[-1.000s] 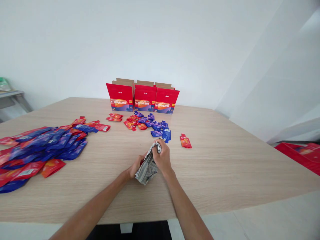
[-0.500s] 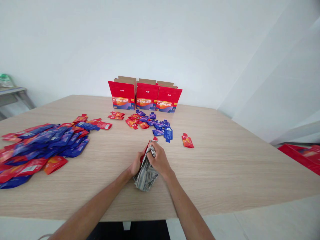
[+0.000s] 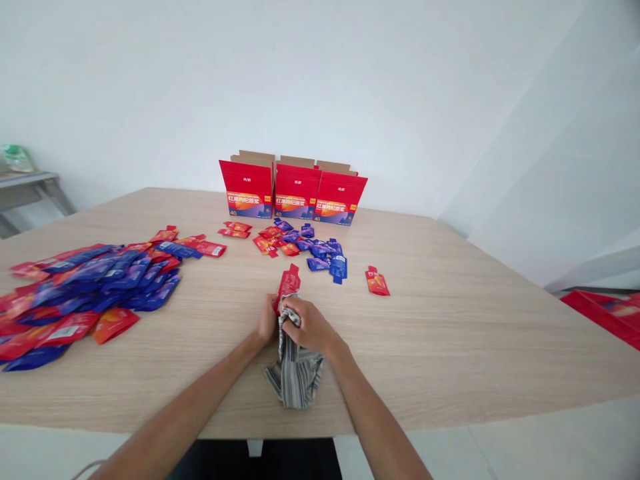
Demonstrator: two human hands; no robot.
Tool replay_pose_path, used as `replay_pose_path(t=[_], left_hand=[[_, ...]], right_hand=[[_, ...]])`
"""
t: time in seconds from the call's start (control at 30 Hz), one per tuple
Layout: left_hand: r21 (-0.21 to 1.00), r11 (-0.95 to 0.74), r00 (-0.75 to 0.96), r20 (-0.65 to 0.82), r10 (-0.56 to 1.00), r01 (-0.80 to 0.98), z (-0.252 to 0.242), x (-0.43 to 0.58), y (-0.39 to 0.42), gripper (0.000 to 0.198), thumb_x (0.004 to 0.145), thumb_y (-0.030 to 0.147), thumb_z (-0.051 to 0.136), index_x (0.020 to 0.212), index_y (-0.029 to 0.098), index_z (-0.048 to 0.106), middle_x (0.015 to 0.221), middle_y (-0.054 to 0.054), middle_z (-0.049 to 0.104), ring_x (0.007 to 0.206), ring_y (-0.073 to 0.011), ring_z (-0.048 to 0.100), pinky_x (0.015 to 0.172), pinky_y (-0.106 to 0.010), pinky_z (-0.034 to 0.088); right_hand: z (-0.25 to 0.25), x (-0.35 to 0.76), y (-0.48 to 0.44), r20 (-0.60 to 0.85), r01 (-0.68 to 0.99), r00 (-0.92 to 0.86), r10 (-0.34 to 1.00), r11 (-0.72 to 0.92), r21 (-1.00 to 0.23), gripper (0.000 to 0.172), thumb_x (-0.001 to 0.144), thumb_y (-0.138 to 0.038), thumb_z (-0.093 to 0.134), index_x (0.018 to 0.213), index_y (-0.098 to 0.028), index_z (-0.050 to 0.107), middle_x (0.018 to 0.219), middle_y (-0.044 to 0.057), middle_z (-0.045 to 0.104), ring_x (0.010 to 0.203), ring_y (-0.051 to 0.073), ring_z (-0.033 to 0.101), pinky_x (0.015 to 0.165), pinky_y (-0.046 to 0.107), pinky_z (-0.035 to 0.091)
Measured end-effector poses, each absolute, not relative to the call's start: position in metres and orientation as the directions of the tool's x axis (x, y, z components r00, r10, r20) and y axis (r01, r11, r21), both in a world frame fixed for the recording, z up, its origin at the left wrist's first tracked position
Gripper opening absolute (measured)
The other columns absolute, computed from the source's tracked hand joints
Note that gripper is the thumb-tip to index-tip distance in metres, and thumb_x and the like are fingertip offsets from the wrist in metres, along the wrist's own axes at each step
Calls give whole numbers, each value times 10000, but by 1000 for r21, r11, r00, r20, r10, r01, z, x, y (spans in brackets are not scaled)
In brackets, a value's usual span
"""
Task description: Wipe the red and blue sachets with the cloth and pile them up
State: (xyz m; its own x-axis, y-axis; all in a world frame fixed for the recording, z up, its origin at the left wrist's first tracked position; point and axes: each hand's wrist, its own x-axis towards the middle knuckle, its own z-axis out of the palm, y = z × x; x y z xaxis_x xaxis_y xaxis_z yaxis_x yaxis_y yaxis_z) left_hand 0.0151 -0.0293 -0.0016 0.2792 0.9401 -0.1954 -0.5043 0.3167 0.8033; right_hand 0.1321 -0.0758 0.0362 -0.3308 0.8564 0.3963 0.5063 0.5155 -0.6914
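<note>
Near the front middle of the table, my left hand [image 3: 267, 319] is closed on the lower part of a red pouch [image 3: 289, 281], whose spout end points away from me. My right hand [image 3: 309, 325] is closed around a bunched grey striped cloth [image 3: 299, 377] and presses it against the pouch's lower face. The loose end of the cloth hangs down toward the table edge. The cloth and fingers hide the bottom of the pouch. Beyond my hands lies a small group of blue pouches [image 3: 319, 263] and red pouches [image 3: 270, 233].
Three open red cartons [image 3: 295, 190] stand side by side at the back. A large heap of red and blue pouches [image 3: 115, 273] spreads over the left of the table. One red pouch [image 3: 377, 282] lies alone to the right. A red container [image 3: 600, 317] sits beyond the right edge.
My right hand has slid the cloth down the pouch toward me, so more of the pouch's red face and spout end shows. The cloth's loose end hangs lower.
</note>
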Motion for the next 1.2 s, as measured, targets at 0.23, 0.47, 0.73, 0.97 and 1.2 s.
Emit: replay_pose_path(t=[0.23,0.47,0.73,0.97,1.2], left_hand=[[851,426,604,-172,778,-307,-2,16,-41,185,723,329,578,651,164,620,601,-9,642,581,-167,547,642,-296,462],[762,468,471,-243,848,-448,-7,16,-32,267,742,413,536,639,174,595,593,-31,628,611,-204,595,663,-326,490],[693,415,419,-176,891,-590,4,12,-19,196,719,348,667,716,163,602,604,13,591,581,-146,588,682,-282,530],[714,287,311,-102,945,-639,-2,10,-11,281,733,138,738,994,167,639,862,-7,710,719,-118,647,723,-226,519],[723,324,434,-37,900,-611,2,18,-24,335,756,320,780,1035,158,688,951,-47,740,913,-212,688,825,-278,518]], right_hand=[[39,146,-69,562,519,151,814,418,-745,69,842,-173,460,796,-211,495,744,-15,518,693,151,485,677,257,379],[36,140,-72,464,518,-173,869,481,-708,66,791,-150,484,789,-213,503,741,-25,524,692,145,497,659,245,362],[40,132,-79,424,485,-329,844,536,-691,97,766,-137,484,810,-213,524,767,-18,550,717,151,516,684,244,392],[48,140,-82,620,456,-108,778,592,-664,73,776,-141,481,788,-209,505,750,-9,532,689,145,503,673,248,395],[38,135,-77,559,540,-188,808,560,-629,74,811,-149,500,816,-213,535,796,-3,565,728,156,520,699,265,394]])
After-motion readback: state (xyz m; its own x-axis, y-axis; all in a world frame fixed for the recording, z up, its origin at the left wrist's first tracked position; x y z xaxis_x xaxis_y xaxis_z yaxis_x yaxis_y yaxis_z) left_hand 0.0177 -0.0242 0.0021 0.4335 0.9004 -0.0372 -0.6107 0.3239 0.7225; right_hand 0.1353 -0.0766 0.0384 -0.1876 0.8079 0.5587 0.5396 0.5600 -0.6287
